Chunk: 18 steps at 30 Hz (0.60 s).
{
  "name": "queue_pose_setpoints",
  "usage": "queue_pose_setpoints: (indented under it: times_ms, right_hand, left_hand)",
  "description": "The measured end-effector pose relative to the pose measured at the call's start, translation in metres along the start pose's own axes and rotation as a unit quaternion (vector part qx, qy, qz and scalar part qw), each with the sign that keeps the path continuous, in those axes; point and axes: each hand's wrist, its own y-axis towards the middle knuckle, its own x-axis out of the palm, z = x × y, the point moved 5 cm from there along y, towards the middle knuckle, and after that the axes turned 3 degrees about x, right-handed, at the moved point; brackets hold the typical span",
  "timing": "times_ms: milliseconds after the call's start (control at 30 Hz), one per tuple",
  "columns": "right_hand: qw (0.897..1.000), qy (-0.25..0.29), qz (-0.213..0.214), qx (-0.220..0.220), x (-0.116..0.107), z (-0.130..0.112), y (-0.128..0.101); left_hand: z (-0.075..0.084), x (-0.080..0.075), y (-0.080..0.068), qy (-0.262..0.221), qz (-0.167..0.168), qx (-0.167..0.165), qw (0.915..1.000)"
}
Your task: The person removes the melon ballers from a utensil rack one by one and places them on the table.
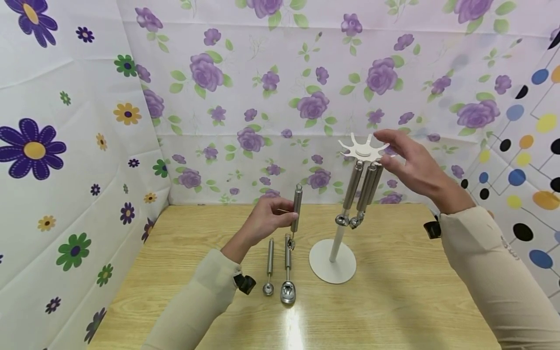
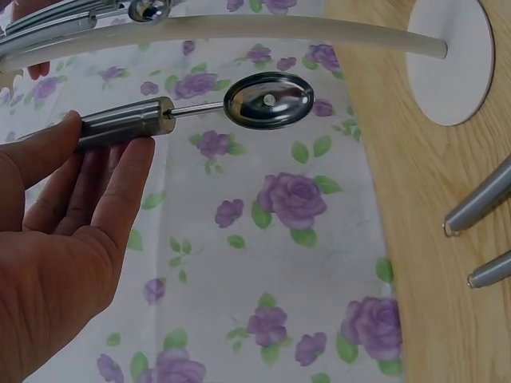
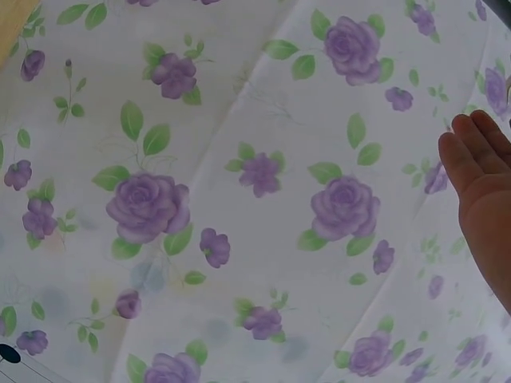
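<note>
From where I stand, everything gathers round the white utensil stand (image 1: 337, 243), its round base (image 1: 321, 267) flat on the wood-grain table (image 1: 393, 291). From its crown of hooks (image 1: 362, 149) hang three steel-handled utensils (image 1: 352, 187), handles up; two show small shiny heads beside the post, while the third's head is hidden. To the left of the stand, the person's left hand (image 1: 273, 216) pinches a steel scoop (image 1: 296, 209) between thumb and fingers, hanging loop up and shallow oval bowl down, clear of the table. Further left and nearer the person than the stand's post lie a small round-headed scoop (image 1: 268, 289) and a larger oval scoop (image 1: 288, 292), side by side. At the right edge of the stand's crown, the right hand (image 1: 413, 163) grasps nothing, fingers extended and thumb apart; I can't tell whether it touches a hook. On the right sleeve (image 1: 494, 262), to the stand's right, runs small dark lettering, too tiny to read. Purple-rose cloth (image 1: 262, 107) hangs behind the stand.
</note>
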Motion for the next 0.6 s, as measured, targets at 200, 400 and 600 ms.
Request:
queue_pose_setpoints:
  times_ms: [200, 400, 600]
  right_hand:
    - [0.999, -0.028, -0.021, -0.009, -0.001, -0.002, 0.003]
    - [0.999, -0.018, -0.036, 0.011, -0.001, -0.002, 0.004]
    - [0.999, -0.013, -0.043, 0.014, 0.0, -0.001, 0.002]
  left_hand:
    - [-0.013, -0.004, -0.005, -0.002, 0.009, -0.024, 0.9997]
    - [-0.02, -0.006, -0.009, -0.007, 0.013, -0.022, 0.9997]
    - [-0.024, -0.007, -0.012, -0.007, 0.018, -0.015, 0.9997]
